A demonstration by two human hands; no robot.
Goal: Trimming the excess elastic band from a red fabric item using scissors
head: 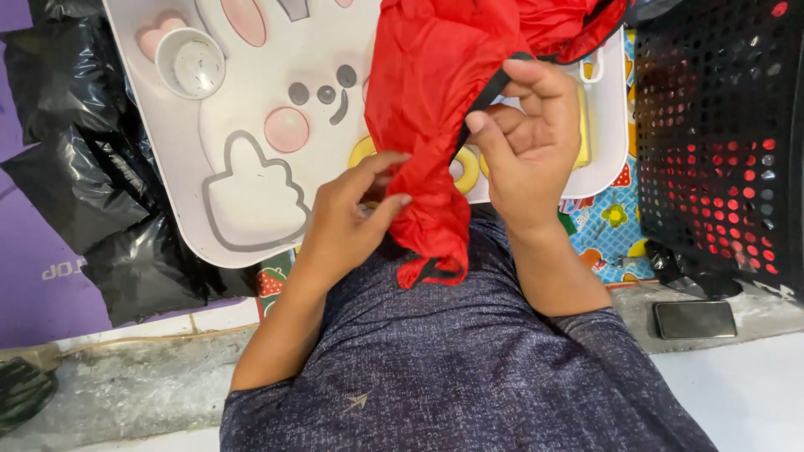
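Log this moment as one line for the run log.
left hand: pinching red cloth | right hand: gripping its black strap | cloth held over white tray | black basket at right

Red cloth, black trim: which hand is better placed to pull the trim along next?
Probably the right hand: its grip already pinches the black trim on the red cloth. The left hand only pinches the cloth lower down.
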